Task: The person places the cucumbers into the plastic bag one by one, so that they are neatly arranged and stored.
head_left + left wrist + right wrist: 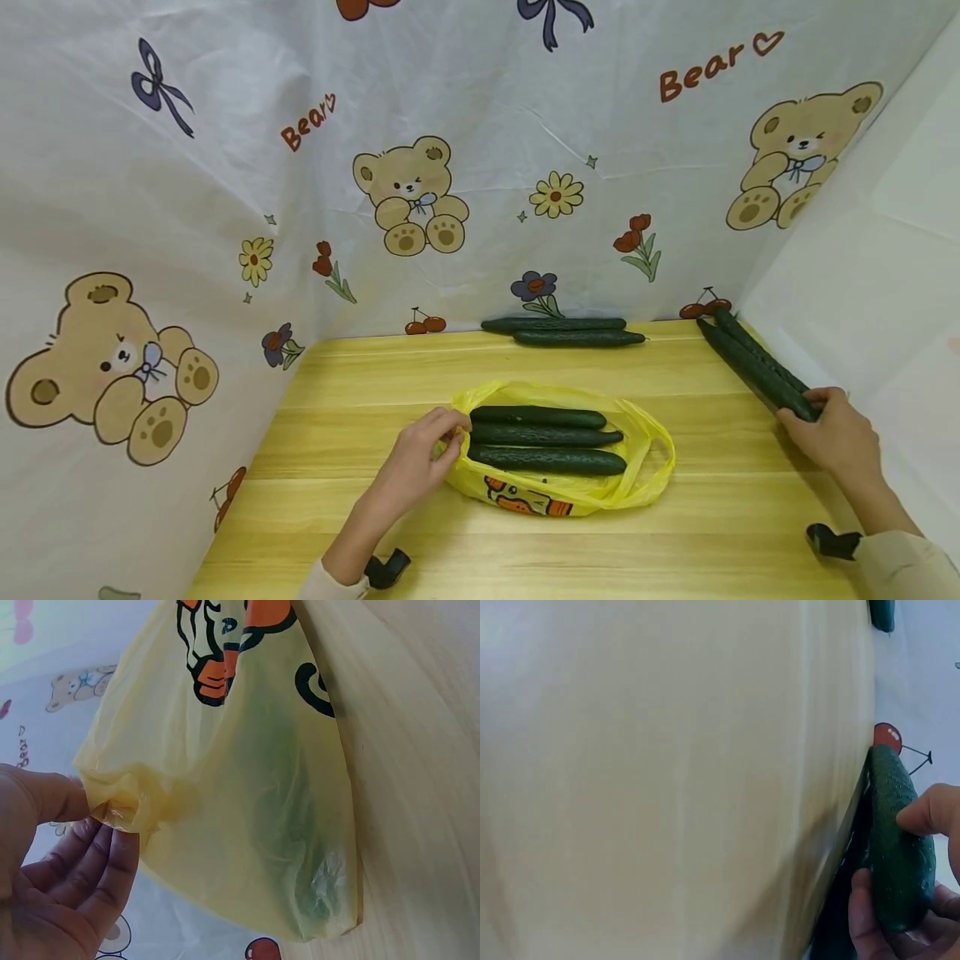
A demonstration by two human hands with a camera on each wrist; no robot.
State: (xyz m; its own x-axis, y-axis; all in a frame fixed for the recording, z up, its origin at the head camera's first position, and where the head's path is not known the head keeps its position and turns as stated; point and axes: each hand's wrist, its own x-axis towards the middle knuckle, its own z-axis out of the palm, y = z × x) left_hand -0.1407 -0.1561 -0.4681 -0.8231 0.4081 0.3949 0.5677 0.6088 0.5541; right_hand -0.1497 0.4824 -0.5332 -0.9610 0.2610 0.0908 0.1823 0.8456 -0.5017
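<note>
My left hand (422, 446) pinches the gathered left edge of a yellow plastic bag (585, 502) between thumb and forefinger, seen close up in the left wrist view. Inside the bag's mouth lie three dark green cucumbers (546, 460) side by side. Over at the right wall, my right hand (836, 429) grips the near end of a cucumber (896, 825), thumb on top and fingers curled beneath. A second cucumber (772, 360) lies right alongside it, partly hidden by the held one in the right wrist view.
Two more cucumbers (577, 338) lie along the back edge of the wooden table (375, 392). White sheeting printed with bears (412, 200) rises behind and to the left, and a plain white wall (862, 292) stands at the right.
</note>
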